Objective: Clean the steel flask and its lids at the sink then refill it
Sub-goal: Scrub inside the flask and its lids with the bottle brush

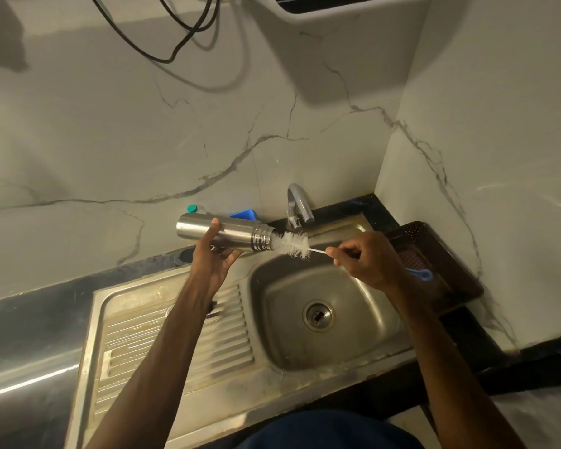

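The steel flask (222, 234) is gripped sideways by the left hand (215, 254); the bottle brush (293, 244) is pinched at its mouth by the right hand (366, 259).

Silver steel flask (222, 234), white-bristled bottle brush (293, 244) with blue handle, black tabletop (23, 322), grey-veined white marble wall (175, 131).

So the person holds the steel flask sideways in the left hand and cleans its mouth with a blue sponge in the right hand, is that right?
Not quite. The right hand pinches a white bottle brush, not a blue sponge; the head view shows its bristles at the mouth. The left hand does hold the steel flask sideways.
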Tool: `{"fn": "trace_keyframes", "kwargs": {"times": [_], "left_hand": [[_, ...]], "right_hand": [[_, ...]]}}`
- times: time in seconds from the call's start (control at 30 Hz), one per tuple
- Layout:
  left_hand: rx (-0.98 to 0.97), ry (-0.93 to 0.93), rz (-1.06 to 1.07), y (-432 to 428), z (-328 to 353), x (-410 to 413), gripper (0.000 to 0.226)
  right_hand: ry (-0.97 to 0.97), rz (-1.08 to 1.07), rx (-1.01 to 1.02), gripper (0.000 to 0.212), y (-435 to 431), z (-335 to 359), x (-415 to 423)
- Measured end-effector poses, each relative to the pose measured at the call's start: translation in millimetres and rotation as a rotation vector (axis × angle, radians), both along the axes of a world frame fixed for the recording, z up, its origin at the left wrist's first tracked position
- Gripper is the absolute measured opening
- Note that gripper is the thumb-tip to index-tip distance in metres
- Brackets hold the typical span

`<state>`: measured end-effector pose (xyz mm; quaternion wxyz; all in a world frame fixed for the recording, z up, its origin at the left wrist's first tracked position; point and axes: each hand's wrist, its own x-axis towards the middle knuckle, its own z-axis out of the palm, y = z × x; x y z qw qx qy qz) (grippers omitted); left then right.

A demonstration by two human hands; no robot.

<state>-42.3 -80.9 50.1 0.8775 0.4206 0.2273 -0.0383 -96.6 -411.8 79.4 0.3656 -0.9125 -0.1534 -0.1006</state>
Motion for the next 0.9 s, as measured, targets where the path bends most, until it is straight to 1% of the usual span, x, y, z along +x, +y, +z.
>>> {"fn": "trace_keyframes", "kwargs": {"times": [0.1,0.27,0.47,0.5,0.6,0.67,0.83,0.9], "left_hand": [[-0.024,0.003,0.038,3,0,0,0.065],[-0.015,-0.024,0.014,-14,1,-5,0.070],[-0.021,-0.049,0.088,-6,2,-3,0.052],[-0.021,-0.047,0.088,-8,2,-4,0.053],[-0.034,-0.038,0.089,-18,1,-7,0.066],[-0.032,-0.040,0.090,-21,0,-8,0.071],[0.000,-0.025,0.131,-13,-3,-8,0.065],[-0.009,-0.021,0.140,-15,-3,-9,0.067]], "right_hand": [[0.004,-0.039,0.035,0.028,-9,4,-3],[-0.034,-0.080,-0.013,0.029,10,0,1],[0.037,-0.135,0.042,0.028,-10,1,-3],[0.040,-0.136,0.049,0.028,-8,0,-3],[0.031,-0.142,0.047,0.031,6,-3,1],[0.038,-0.131,0.039,0.033,10,-4,2],[0.137,-0.123,0.053,0.032,-14,-2,0],[0.153,-0.121,0.060,0.032,-18,-2,0]]}}
